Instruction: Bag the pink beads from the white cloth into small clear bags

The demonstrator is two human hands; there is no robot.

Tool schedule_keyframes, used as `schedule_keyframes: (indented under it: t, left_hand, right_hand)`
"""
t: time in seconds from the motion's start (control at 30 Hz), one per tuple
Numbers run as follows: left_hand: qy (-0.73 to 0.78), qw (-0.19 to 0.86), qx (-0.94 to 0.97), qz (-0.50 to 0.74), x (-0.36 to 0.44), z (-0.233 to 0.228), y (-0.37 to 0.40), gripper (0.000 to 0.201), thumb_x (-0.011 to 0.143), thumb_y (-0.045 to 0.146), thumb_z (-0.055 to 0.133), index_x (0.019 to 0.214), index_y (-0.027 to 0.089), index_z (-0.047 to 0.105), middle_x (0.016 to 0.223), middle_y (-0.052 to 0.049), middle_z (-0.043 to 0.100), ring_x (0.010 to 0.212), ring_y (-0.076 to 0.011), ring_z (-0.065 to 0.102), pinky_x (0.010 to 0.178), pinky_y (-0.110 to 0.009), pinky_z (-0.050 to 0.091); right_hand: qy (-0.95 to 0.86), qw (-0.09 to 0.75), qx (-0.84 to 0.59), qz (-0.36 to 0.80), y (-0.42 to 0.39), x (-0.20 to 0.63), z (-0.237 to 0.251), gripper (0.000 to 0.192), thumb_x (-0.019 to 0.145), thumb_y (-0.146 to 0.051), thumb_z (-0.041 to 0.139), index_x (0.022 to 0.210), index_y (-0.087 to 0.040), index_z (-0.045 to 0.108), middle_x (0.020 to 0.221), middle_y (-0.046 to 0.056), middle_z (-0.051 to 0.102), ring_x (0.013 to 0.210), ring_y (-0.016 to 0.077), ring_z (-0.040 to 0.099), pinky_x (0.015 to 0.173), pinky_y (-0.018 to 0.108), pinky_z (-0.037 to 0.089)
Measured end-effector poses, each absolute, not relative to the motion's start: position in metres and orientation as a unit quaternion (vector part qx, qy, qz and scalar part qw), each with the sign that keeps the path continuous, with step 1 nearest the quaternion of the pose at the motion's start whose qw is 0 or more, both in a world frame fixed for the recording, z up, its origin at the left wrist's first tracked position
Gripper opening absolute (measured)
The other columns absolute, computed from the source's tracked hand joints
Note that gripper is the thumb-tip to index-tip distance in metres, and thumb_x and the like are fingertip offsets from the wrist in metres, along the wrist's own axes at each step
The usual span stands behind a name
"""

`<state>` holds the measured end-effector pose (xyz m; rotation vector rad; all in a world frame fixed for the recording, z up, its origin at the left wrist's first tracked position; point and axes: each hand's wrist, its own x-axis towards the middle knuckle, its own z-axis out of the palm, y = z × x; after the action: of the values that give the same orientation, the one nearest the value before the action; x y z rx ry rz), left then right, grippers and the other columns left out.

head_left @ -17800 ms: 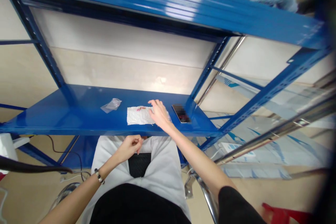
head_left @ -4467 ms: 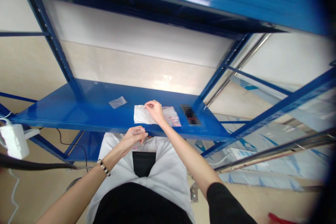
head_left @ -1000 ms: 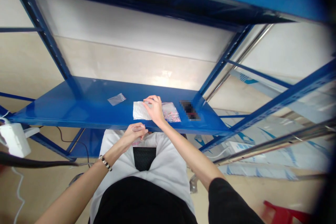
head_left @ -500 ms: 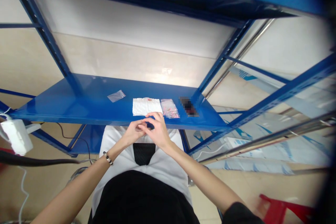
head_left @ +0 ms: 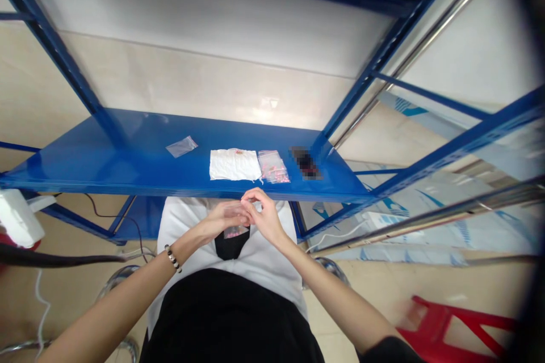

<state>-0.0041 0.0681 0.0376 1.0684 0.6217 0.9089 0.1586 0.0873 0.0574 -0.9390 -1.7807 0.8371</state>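
Observation:
A small clear plastic bag [head_left: 235, 231] with something pinkish in it hangs below my joined fingers, over my lap. My left hand [head_left: 222, 218] is closed on the bag from the left, its fingers somewhat smeared. My right hand [head_left: 264, 216] meets it in a pinch at the bag's upper edge, where the fingertips hide most of it. Just beyond my hands, a white cloth pouch [head_left: 234, 167] lies flat on the blue shelf [head_left: 128, 153], with a small reddish thing at its far edge. Right beside the pouch is a clear bag of pink pieces [head_left: 275, 168].
Another clear bag [head_left: 181, 147] lies flat at the left of the shelf, and a blurred-out dark object [head_left: 305, 163] lies at the right. Blue uprights frame the shelf. A white device [head_left: 20, 218] sits at far left; a red stool [head_left: 455, 326] stands at lower right.
The clear bag now shows below my hands, where it was mostly hidden before. My left fingers have straightened and my right fingers have drawn closer together. The view has shifted slightly.

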Motion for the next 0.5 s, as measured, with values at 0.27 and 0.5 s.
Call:
schedule_keyframes:
  t: [0.27, 0.5]
  left_hand:
    - [0.302, 0.756, 0.459, 0.356, 0.005, 0.019, 0.064, 0.047, 0.081, 0.034, 0.072, 0.120, 0.009, 0.064, 0.118, -0.020, 0.067, 0.109, -0.0332, 0.064, 0.097, -0.047, 0.048]
    - [0.302, 0.746, 0.442, 0.395, 0.007, 0.023, 0.061, 0.043, 0.078, 0.032, 0.076, 0.113, 0.008, 0.067, 0.112, -0.020, 0.070, 0.106, -0.0329, 0.066, 0.096, -0.047, 0.048]
  right_hand:
    - [-0.624, 0.528, -0.424, 0.389, 0.093, 0.165, 0.055, 0.017, 0.091, -0.036, 0.056, 0.088, -0.019, 0.057, 0.074, 0.000, 0.060, 0.069, 0.0149, 0.060, 0.068, 0.026, 0.046]
    - [-0.589, 0.520, -0.425, 0.449, 0.091, 0.162, 0.053, 0.032, 0.085, -0.042, 0.063, 0.108, -0.020, 0.061, 0.077, 0.001, 0.063, 0.071, 0.0156, 0.060, 0.070, 0.027, 0.047]
